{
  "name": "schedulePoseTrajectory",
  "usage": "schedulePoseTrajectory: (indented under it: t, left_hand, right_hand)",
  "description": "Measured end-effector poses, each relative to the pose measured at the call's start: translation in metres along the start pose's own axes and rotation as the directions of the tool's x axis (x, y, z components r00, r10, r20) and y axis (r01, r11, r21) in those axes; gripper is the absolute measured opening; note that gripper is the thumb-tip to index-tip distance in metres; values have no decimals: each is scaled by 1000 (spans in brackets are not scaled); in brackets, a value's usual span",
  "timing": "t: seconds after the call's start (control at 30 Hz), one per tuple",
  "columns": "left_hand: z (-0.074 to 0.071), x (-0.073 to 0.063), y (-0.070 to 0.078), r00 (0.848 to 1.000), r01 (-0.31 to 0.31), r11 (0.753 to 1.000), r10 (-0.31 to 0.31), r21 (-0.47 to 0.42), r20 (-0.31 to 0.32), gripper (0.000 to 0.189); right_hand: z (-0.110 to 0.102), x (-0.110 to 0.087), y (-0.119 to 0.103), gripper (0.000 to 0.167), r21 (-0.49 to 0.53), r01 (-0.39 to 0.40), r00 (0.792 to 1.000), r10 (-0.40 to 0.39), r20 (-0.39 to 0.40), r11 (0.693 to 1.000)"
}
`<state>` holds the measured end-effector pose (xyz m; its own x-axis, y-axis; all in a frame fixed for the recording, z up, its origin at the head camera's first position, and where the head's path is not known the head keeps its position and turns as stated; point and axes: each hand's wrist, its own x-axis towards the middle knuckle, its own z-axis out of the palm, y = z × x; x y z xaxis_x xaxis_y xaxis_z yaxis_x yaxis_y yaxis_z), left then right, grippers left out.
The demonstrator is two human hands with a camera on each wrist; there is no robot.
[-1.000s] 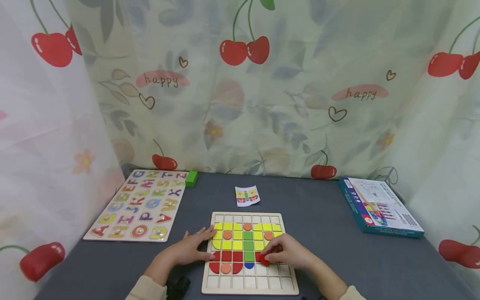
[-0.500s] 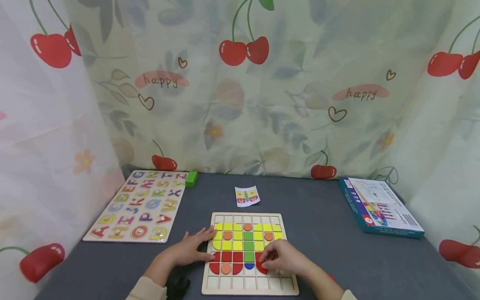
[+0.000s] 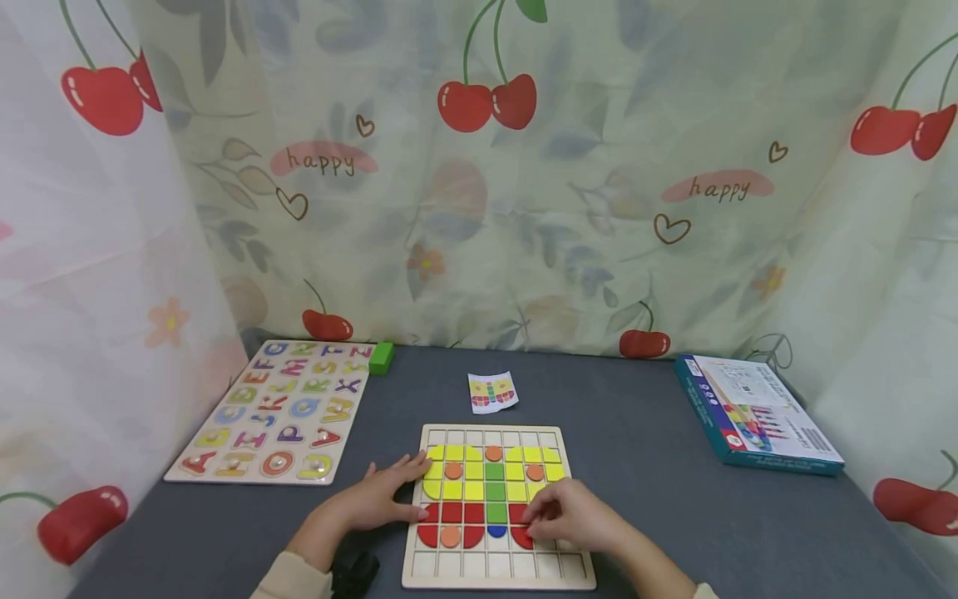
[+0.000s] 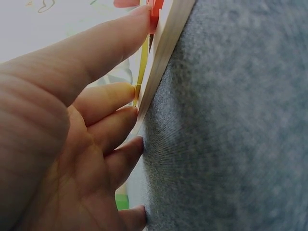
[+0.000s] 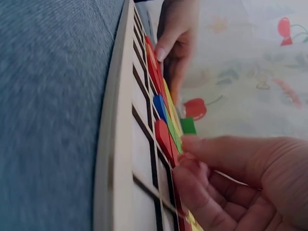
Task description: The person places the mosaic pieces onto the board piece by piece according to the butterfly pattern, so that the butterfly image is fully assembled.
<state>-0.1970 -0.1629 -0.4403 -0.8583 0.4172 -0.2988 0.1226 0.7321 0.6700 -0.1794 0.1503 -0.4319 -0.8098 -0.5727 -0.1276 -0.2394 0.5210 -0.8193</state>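
A wooden grid board [image 3: 499, 581] with flat coloured pieces lies on the dark table. My left hand [image 3: 382, 497] rests at its left side, thumb on the frame beside the red pieces and fingers spread along the edge; in the left wrist view its fingers [image 4: 108, 98] are nearly straight. My right hand [image 3: 572, 517] is over the lower right of the pattern, with thumb and fingertips curled together at a red round-edged piece [image 3: 520, 539]. That piece lies right of a blue half-round piece [image 3: 497, 531]. In the right wrist view, the fingertips partly hide the red pieces.
A picture card [image 3: 492, 393] with a butterfly pattern lies behind the board. An alphabet puzzle board [image 3: 250, 445] and a green block [image 3: 381, 358] are at the left. A flat box [image 3: 759, 416] lies at the right. Patterned cloth [image 3: 494, 208] surrounds the table.
The red piece, held tilted in my right hand a second ago, now lies flat on the grid. The right hand has shifted slightly; the left hand stays put.
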Motion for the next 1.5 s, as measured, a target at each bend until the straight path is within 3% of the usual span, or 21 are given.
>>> schedulePoseTrajectory:
  t: [0.27, 0.77, 1.03, 1.3, 1.5]
  left_hand:
    - [0, 0, 0, 1000, 0, 1000, 0, 8, 0, 78]
    - [-1, 0, 2, 1000, -10, 1000, 10, 11, 7, 77]
    - [-2, 0, 2, 1000, -8, 1000, 8, 10, 8, 79]
    - [-1, 1, -1, 1000, -11, 1000, 11, 6, 13, 79]
    - [0, 1, -1, 1000, -3, 1000, 3, 2, 13, 79]
  right_hand:
    - [-20, -19, 14, 20, 113, -79, 997, 78, 12, 990]
    - [-60, -77, 51, 33, 179, -154, 988, 157, -6, 972]
    - [-66, -107, 64, 33, 252, -160, 985, 171, -23, 954]
    - [-68, -125, 75, 33, 240, -283, 952, 302, -45, 929]
    - [-65, -128, 78, 32, 204, -264, 963, 270, -1, 943]
